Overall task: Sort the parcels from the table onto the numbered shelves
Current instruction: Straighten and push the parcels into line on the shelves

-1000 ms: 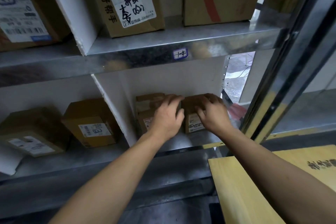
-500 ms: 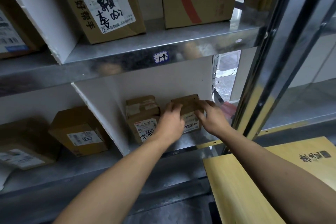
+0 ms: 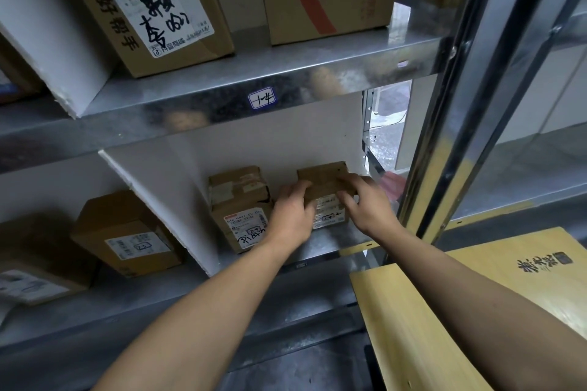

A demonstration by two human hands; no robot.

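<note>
Placement of the small parcel is at its closing stage. The parcel stands on the lower shelf, in the right-hand compartment under the shelf-number sticker, with its printed label facing outward. It sits just beside the neighbouring parcel; whether the two touch cannot be told, as the left hand covers the gap.

Hand state:
- Left hand: fingers curled round the parcel's upper left corner, holding it. The thumb is hidden.
- Right hand: fingers bent over the top front edge on the right side, thumb toward the label face, holding it.

Change over the last second: both hands previously lay further in, spread across the tops of the two parcels. They now sit nearer the front edge, and the neighbouring parcel's top and label are fully exposed. The left hand has moved off the neighbour and onto the small parcel alone.

Meaning for the task: the parcel appears seated and squared, so this item is judged nearly complete. The next action is likely release and withdrawal toward the wooden table for another parcel. None is visible on the part of the table in view. Release both hands evenly, or the parcel may tip or nudge its neighbour.
</note>
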